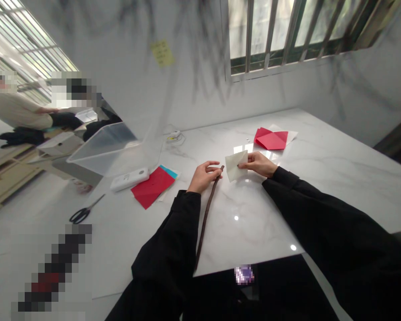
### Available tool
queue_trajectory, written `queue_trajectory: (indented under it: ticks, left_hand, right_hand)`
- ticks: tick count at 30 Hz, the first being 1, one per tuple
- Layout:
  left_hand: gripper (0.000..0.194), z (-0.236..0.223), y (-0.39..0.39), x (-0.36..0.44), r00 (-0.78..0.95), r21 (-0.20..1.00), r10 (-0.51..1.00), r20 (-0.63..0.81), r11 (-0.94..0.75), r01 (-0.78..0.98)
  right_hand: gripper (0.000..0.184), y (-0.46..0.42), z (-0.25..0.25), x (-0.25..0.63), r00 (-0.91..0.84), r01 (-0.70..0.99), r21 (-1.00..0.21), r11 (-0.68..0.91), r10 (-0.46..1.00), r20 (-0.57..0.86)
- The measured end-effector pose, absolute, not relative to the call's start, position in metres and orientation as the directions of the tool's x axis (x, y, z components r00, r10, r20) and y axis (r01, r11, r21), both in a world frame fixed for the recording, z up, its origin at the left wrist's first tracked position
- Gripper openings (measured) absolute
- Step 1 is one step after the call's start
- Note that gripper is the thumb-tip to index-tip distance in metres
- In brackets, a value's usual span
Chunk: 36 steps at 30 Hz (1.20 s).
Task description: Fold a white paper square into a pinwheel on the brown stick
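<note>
My left hand [204, 176] is closed around the upper end of a long thin brown stick [206, 218] that slants down across the white marble table [321, 178] towards my body. My right hand [259, 163] pinches the right edge of a small folded piece of white paper [235, 164], held just above the table. The stick's tip is close to the paper's left edge. Both arms wear black sleeves.
A red paper sheet [153, 186] over a blue one lies left, beside a white device [129, 179] and a clear plastic bin [110, 147]. Black scissors [83, 212] lie further left. Folded red paper [271, 138] lies behind. Other people sit at the far left.
</note>
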State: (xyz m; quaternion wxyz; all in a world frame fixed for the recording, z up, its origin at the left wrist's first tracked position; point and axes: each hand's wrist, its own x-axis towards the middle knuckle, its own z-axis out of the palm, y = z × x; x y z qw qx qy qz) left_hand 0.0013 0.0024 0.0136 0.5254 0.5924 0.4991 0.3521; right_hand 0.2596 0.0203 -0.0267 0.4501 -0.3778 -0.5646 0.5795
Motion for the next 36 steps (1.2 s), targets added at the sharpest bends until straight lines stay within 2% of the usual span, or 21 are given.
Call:
queue_trajectory:
  ticks: [3, 6, 11, 15, 22, 36]
  left_hand:
    - [0.051, 0.017, 0.002, 0.001, 0.298, 0.993, 0.947, -0.116, 0.108, 0.041]
    - [0.052, 0.019, 0.001, 0.0, 0.318, 0.991, 0.942, -0.111, 0.13, -0.041]
    - [0.053, 0.019, 0.001, -0.002, 0.373, 0.978, 0.916, -0.15, 0.194, -0.083]
    - [0.051, 0.016, 0.0, 0.0, 0.408, 0.978, 0.901, -0.147, 0.195, -0.077]
    - [0.047, 0.018, -0.004, 0.003, 0.503, 0.978, 0.849, -0.162, 0.207, -0.035]
    - [0.046, 0.024, -0.006, 0.004, 0.514, 0.977, 0.843, -0.16, 0.209, -0.039]
  right_hand:
    - [0.045, 0.016, -0.019, 0.256, -0.364, -0.029, -0.996, 0.079, 0.927, 0.085]
    - [0.038, 0.011, -0.009, 0.252, -0.409, 0.073, -0.974, 0.216, 0.897, 0.169]
    - [0.026, 0.005, 0.0, 0.248, -0.407, 0.129, -0.883, 0.451, 0.836, 0.368]
    - [0.02, 0.003, 0.005, 0.247, -0.398, 0.153, -0.819, 0.553, 0.793, 0.461]
    - [0.021, 0.001, 0.008, 0.247, -0.401, 0.162, -0.791, 0.59, 0.772, 0.493]
    - [0.022, 0.0, 0.008, 0.246, -0.406, 0.156, -0.827, 0.539, 0.799, 0.444]
